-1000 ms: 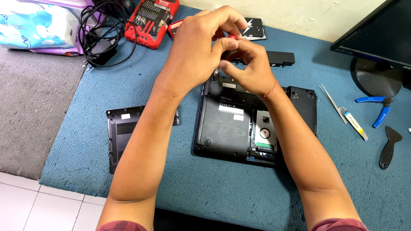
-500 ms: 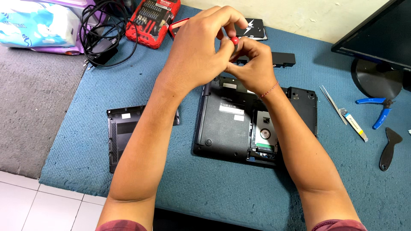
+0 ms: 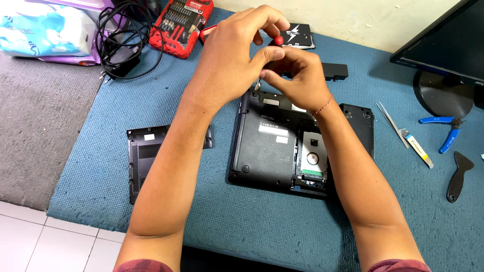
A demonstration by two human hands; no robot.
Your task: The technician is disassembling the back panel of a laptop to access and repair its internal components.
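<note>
- Fingers [image 3: 262, 53] of the left hand [image 3: 229, 55] and right hand [image 3: 297, 75]: curled narrow and pinched together on a small red-tipped screwdriver [image 3: 278, 40], held in the air above the far edge of the laptop; its shaft is mostly hidden by the hands.
- Nearest: blue mat [image 3: 151, 211], covering the desk, both forearms reaching over it.
- Laptop [image 3: 267, 151]: black, lying bottom up on the mat between the forearms, its bay open at the right with a drive and green board showing.
- Cover panel [image 3: 143, 161]: black, flat on the mat, left of the laptop and apart from it.
- Right side: tweezers [image 3: 392, 118], a small white and yellow tool [image 3: 417, 148], blue-handled pliers [image 3: 446, 133] and a black pry tool [image 3: 458, 176], all lying loose on the mat.
- Monitor [image 3: 443, 50]: black, on a round stand at the far right.
- Far edge: long black battery [image 3: 335, 70] and a flat black drive [image 3: 297, 38] just beyond the hands.
- Far left: red screwdriver bit case [image 3: 181, 20], open; coiled black cable [image 3: 121, 40]; a patterned soft pack [image 3: 45, 27] off the mat.
</note>
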